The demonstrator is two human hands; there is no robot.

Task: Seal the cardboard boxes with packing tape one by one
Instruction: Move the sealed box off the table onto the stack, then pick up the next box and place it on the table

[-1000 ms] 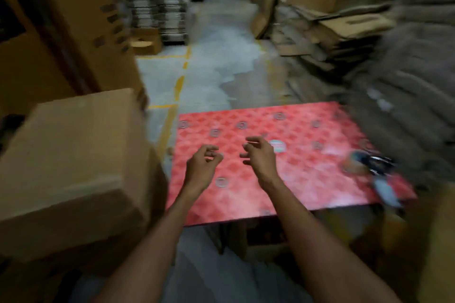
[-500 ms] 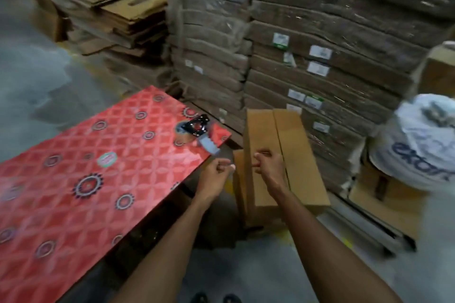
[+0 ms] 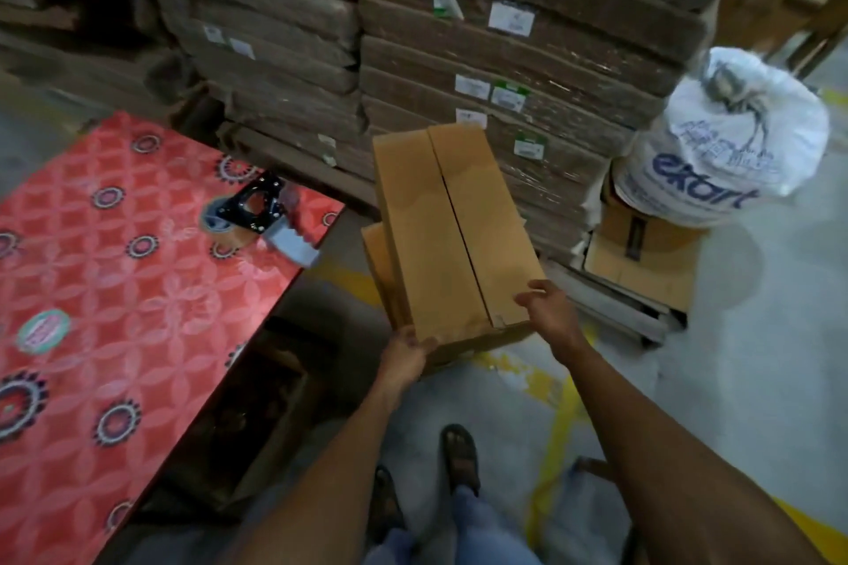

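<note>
Long brown cardboard box (image 3: pixel 452 239): held at its near end.
Left hand (image 3: pixel 404 358): curled round the left corner.
Right hand (image 3: pixel 550 312): curled over the right corner.

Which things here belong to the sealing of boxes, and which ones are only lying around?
For the job:
cardboard box, top seam apparently untaped, held at its near corners by the left hand and right hand
tape dispenser on the red table

Only lying about:
wrapped cardboard stacks
white sack
box under the sack
</note>
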